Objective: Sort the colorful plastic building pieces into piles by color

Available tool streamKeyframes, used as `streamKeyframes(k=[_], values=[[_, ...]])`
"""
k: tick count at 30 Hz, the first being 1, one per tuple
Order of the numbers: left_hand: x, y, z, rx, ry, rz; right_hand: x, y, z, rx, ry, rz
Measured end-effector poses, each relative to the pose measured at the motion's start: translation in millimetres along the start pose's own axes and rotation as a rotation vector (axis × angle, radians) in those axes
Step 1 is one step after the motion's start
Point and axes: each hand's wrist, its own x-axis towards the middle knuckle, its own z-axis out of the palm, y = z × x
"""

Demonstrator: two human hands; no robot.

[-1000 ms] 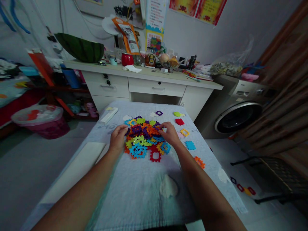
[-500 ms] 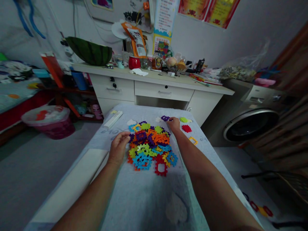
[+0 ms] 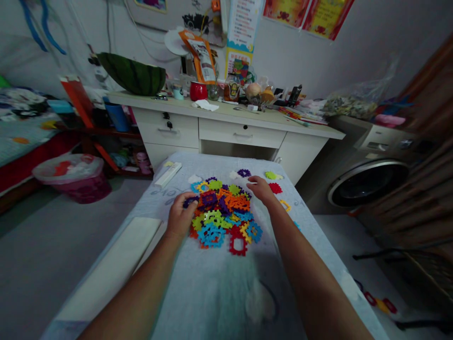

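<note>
A heap of interlocking plastic building pieces (image 3: 214,217) in orange, blue, green, red, yellow and purple lies on the cloth-covered table (image 3: 198,283). At the heap's left edge, my left hand (image 3: 180,212) pinches a purple notched piece (image 3: 191,202) between thumb and fingers. My right hand (image 3: 261,190) hovers beyond the heap's upper right with fingers stretched out and nothing in them. Just past its fingertips lies a single purple piece (image 3: 244,173). To the right of that hand are a green piece (image 3: 270,174), a red piece (image 3: 275,188) and a yellow frame piece (image 3: 285,205).
Along the table's left side lie a long white panel (image 3: 116,259) and a smaller white strip (image 3: 168,174). A white cabinet (image 3: 244,132) with a cluttered top stands behind the table. A washing machine (image 3: 368,165) is at right, a pink basket (image 3: 76,184) at left.
My right hand has let go of the purple piece at the back and drawn a little toward me and right. My left hand now has a purple piece lifted at the heap's edge.
</note>
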Motion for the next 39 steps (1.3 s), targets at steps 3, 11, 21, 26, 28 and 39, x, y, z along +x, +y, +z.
streamKeyframes(k=[3,11,21,26,28,39], values=[[-2.5,7.8,-1.6,0.073,0.011,0.133,-44.2,-2.9,-12.9,0.041,-0.165,-0.153],[-8.4,60.0,-28.7,0.662,-0.174,0.272,-102.8,-7.8,-4.0,-0.152,-0.126,-0.286],[-63.6,44.4,-114.0,1.159,-0.308,0.038,-129.2,-6.7,-6.1,-0.09,0.023,-0.356],[-75.7,32.2,-134.8,1.171,-0.232,-0.078,-144.5,6.5,-2.8,-0.044,0.104,-0.354],[-76.1,30.4,-138.7,1.142,-0.266,-0.12,-146.8,12.4,4.5,-0.031,0.139,-0.318],[-73.6,23.4,-149.2,1.075,-0.313,-0.095,-139.5,32.2,22.6,0.037,0.24,-0.246]])
